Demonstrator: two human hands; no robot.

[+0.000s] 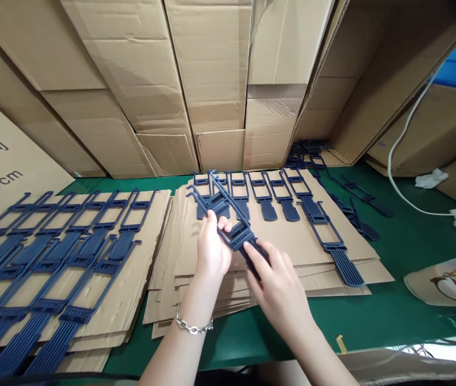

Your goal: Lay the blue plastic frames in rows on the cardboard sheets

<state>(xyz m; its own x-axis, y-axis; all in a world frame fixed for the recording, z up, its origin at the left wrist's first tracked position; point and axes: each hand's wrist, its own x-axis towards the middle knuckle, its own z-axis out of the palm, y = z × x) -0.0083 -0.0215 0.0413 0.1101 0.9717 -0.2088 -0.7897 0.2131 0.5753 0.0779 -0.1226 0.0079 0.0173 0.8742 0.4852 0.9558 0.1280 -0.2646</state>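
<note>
Between my hands, above the right cardboard stack, a dark blue plastic frame piece [240, 236] with hooked ends and a ribbed tab is held at a slant. My left hand [214, 246] grips its side, thumb up against the crossbar. Wrapped around the ribbed tab at the lower end is my right hand [274, 273], its fingers hiding much of that tab. Similar blue pieces lie in a row on the cardboard behind, and one piece [335, 246] rests alone to the right of my hands.
On the left, another cardboard stack [121, 316] carries overlapping rows of the same pieces. Cardboard boxes [215, 69] wall off the back. Loose pieces [360, 193] lie on the green table [228, 343] at right, near a white cable [399, 185] and a printed cup [449, 279].
</note>
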